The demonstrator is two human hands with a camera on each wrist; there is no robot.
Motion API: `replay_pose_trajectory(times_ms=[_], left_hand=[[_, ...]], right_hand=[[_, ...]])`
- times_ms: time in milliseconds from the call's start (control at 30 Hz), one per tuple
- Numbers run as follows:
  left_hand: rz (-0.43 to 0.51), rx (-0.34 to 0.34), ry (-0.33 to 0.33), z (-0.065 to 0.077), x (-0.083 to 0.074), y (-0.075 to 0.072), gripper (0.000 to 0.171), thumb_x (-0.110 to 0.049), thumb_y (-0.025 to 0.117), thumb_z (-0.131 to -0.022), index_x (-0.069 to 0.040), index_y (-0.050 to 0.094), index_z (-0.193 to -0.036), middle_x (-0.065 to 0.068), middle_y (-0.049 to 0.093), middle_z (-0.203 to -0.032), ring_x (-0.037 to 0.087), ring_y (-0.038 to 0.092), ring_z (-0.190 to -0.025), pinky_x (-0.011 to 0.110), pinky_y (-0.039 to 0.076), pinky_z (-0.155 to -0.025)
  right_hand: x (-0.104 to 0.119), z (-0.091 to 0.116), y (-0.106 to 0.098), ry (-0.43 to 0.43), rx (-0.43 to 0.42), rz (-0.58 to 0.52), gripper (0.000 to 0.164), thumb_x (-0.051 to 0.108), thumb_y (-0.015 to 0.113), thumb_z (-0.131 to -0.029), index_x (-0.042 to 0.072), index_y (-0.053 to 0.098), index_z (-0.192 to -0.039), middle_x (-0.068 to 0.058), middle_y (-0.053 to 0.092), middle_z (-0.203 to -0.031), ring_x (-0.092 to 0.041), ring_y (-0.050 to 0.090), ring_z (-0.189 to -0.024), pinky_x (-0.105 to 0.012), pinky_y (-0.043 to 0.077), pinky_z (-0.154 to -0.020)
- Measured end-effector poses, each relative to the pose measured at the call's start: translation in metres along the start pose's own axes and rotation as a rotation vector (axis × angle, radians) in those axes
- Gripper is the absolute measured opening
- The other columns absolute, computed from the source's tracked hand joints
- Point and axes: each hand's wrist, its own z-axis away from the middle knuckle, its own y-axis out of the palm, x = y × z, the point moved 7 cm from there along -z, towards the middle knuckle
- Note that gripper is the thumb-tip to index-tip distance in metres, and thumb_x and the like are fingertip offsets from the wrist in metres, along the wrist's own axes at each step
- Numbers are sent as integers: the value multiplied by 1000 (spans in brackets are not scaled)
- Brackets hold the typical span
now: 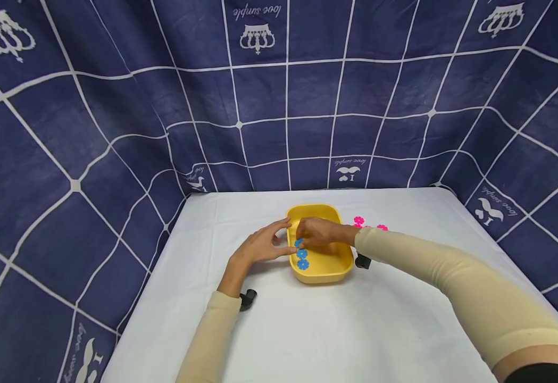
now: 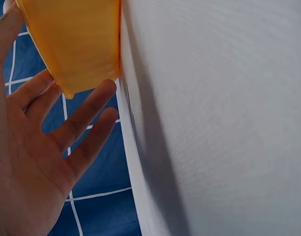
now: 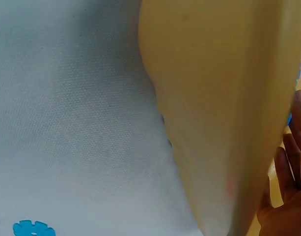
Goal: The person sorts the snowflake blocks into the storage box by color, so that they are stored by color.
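A left hand (image 1: 261, 246), fingers apart, flanks a yellow bin (image 1: 322, 278) as a right hand (image 1: 320, 232), grip unclear, rests inside it beside blue flower pieces (image 1: 302, 264).

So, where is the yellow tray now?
The tray is just right of centre in the head view, left hand at its left rim, right hand inside.

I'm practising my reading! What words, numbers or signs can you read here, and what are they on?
"love simple": upside down on the blue cloth, above the top middle crown.
"love simple": again on the cloth, lower middle, above a moustache.
"I": beside the heart under that moustache.
The cloth's left-side lettering is partly blurred; at the top right it's cut off.
I see no writing on the yellow tub or blue flower pieces.
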Motion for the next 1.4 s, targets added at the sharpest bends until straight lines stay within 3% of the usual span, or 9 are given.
replay_pose_trajectory(times_ms=[200,533,800,1033,1400], left_hand=[[-11,16,7,-1,-3,4,92,-70,78,-87,-31,46,-165,-14,45,-168,13,69,-111,46,54,-97],[-17,-22,17,0,-1,-4,91,-67,80,-88,-31,48,-164,-15,49,-164,11,70,-110,46,54,-96],[-13,-14,17,0,-1,-1,94,-73,78,-86,-33,45,-165,-16,51,-163,11,70,-110,47,54,-96],[-14,-13,13,-2,-2,-1,94,-72,77,-87,-34,43,-166,-14,55,-159,14,70,-112,48,54,-96],[0,-15,-3,-2,-1,2,88,-65,82,-88,-42,43,-164,-16,51,-162,12,70,-111,48,54,-95]], right_hand=[[-6,4,4,17,-3,15,28,27,81,-99,5,79,-117,-7,73,-116,-23,67,-109,-42,53,-108],[-6,-3,2,-2,-13,67,28,25,81,-99,7,80,-121,-7,73,-121,-24,67,-115,-41,51,-110],[-7,-1,1,6,17,57,31,26,80,-100,6,79,-123,-8,73,-122,-24,67,-115,-40,52,-110],[-1,2,-11,-48,-8,73,30,23,79,-99,2,79,-120,-11,74,-119,-28,67,-114,-42,52,-109],[5,8,-29,-10,-78,59,34,24,82,-98,3,78,-124,-14,73,-126,-31,68,-123,-43,51,-112]])
